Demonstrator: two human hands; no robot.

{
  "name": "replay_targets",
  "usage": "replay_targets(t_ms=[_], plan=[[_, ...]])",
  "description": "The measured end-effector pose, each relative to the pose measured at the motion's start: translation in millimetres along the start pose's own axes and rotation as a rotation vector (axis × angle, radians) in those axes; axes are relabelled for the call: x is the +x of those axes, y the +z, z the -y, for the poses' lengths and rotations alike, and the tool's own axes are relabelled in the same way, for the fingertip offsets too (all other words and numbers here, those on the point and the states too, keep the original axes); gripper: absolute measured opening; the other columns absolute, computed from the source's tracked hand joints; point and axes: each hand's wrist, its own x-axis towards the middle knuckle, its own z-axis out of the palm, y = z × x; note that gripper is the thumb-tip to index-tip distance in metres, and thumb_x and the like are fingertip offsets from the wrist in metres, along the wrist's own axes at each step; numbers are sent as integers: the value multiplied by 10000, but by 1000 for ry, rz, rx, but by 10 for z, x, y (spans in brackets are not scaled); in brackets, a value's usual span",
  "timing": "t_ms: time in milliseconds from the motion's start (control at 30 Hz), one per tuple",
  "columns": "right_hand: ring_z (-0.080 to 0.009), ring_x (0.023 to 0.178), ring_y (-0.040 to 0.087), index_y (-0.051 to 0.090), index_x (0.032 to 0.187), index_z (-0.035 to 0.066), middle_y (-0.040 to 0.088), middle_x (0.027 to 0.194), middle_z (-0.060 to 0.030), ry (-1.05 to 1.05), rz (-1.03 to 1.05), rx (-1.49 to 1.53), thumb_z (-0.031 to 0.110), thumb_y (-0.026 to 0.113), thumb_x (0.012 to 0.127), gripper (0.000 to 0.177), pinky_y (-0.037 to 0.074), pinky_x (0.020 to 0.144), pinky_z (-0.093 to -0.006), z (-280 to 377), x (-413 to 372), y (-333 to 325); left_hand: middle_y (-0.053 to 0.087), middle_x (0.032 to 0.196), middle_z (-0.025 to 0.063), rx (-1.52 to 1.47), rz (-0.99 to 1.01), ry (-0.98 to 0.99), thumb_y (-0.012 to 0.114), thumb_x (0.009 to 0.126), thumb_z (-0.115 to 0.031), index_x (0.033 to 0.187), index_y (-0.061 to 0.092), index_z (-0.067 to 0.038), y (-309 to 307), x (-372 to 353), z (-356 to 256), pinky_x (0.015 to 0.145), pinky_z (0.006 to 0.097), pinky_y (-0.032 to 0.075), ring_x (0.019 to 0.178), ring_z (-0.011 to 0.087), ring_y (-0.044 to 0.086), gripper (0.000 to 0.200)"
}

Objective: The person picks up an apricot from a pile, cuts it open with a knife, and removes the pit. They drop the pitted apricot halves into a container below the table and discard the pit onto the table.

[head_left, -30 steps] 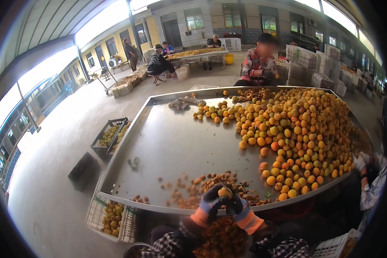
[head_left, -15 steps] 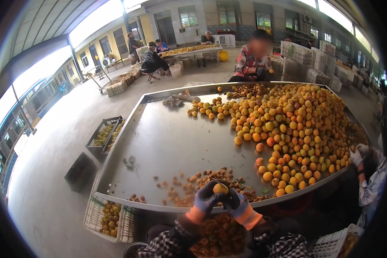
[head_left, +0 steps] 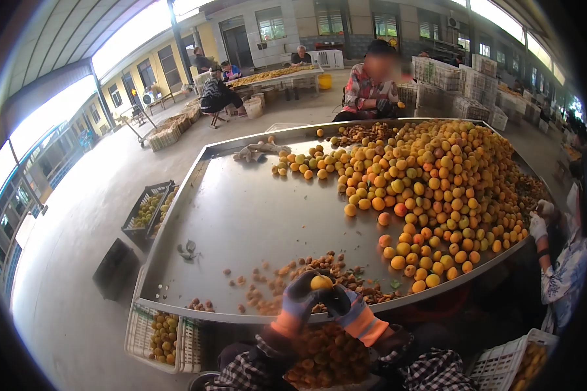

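Observation:
Both my hands wear dark-palmed work gloves with orange cuffs and meet over the near edge of a metal table (head_left: 241,221). My left hand (head_left: 299,296) is closed around a yellow-orange apricot (head_left: 321,282). My right hand (head_left: 347,306) presses its fingers against the same apricot from the right side; its fingertips are partly hidden. Just beyond my hands lie brown apricot pits (head_left: 329,262) and scraps. A big heap of whole apricots (head_left: 437,189) covers the table's right half. Below the edge, between my arms, is a mass of orange-brown fruit pieces (head_left: 326,358).
A white crate (head_left: 192,342) of fruit stands at lower left, another crate (head_left: 502,365) at lower right. A co-worker's gloved hand (head_left: 538,225) is at the table's right edge; another person (head_left: 368,91) sits across. Black crates (head_left: 143,208) stand on the floor left.
The view has shifted slightly, so the table and heap sit a little further left. My hands stay together around the apricot, with little change in grip.

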Motion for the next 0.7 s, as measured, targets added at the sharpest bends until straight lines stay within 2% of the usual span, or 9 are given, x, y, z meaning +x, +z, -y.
replay_targets(t_ms=[67, 167, 233, 333, 467, 533, 567, 600, 700], plan=[[-355, 798, 615, 561, 1049, 49, 612, 860, -157, 144, -140, 89, 122, 587, 863, 201, 487, 659, -390, 56, -4, 73, 641, 853, 71, -489, -150, -277, 570, 923, -381, 1081, 577, 6, 236, -85, -108, 662, 252, 485, 705, 150, 602, 418], [-361, 809, 611, 559, 1035, 44, 607, 890, -173, 150, -133, 113, 130, 549, 891, 168, 484, 660, -390, -83, -20, 195, 635, 833, 67, -648, -227, -434, 565, 927, -379, 1018, 589, -8, 288, -89, 91, 617, 246, 466, 664, 145, 585, 383], [-358, 822, 610, 559, 1033, 41, 606, 896, -174, 157, -110, 86, 136, 539, 899, 166, 483, 665, -388, -189, -40, 211, 641, 855, 58, -639, -193, -443, 587, 920, -338, 1029, 603, -6, 204, -55, 107, 650, 253, 474, 704, 138, 595, 349], [-344, 841, 612, 555, 1029, 35, 608, 899, -167, 149, -52, 55, 148, 534, 905, 169, 481, 679, -380, -149, -37, 117, 658, 897, 41, -206, -110, -267, 613, 902, -208, 1064, 616, 4, 74, -44, 117, 737, 260, 486, 793, 113, 603, 267], [-321, 872, 617, 549, 1034, 27, 621, 914, -152, 202, -57, 64, 140, 543, 899, 176, 478, 712, -372, -47, -18, 85, 649, 836, 45, -179, -98, -190, 566, 934, -265, 1021, 622, 4, 135, -58, 26, 683, 248, 475, 742, 119, 596, 288], [-328, 881, 617, 549, 1034, 26, 624, 926, -154, 256, -54, 96, 137, 542, 899, 175, 478, 720, -375, -26, -35, 142, 630, 774, 44, -606, -196, -482, 511, 959, -361, 963, 621, 0, 283, -69, -35, 622, 243, 452, 677, 124, 575, 378], [-335, 890, 617, 550, 1033, 25, 627, 937, -157, 302, -50, 125, 133, 541, 898, 173, 478, 729, -378, -40, -37, 160, 630, 774, 44, -607, -190, -485, 511, 959, -361, 963, 621, 0, 292, -64, -35, 622, 243, 452, 677, 124, 575, 378], [-379, 887, 613, 555, 1081, 87, 627, 924, -169, 257, -103, 158, 241, 561, 868, 263, 497, 722, -423, -101, -12, 200, 614, 749, 42, -562, -192, -521, 480, 965, -402, 935, 615, -7, 293, -47, -33, 601, 245, 436, 647, 127, 559, 419], [-386, 870, 617, 522, 1126, 66, 629, 926, -188, 132, -54, 8, 236, 548, 870, 309, 496, 721, -439, -181, -48, 180, 593, 720, 41, -484, -151, -513, 448, 969, -452, 903, 605, -17, 261, -14, -47, 582, 250, 416, 619, 128, 540, 467]])
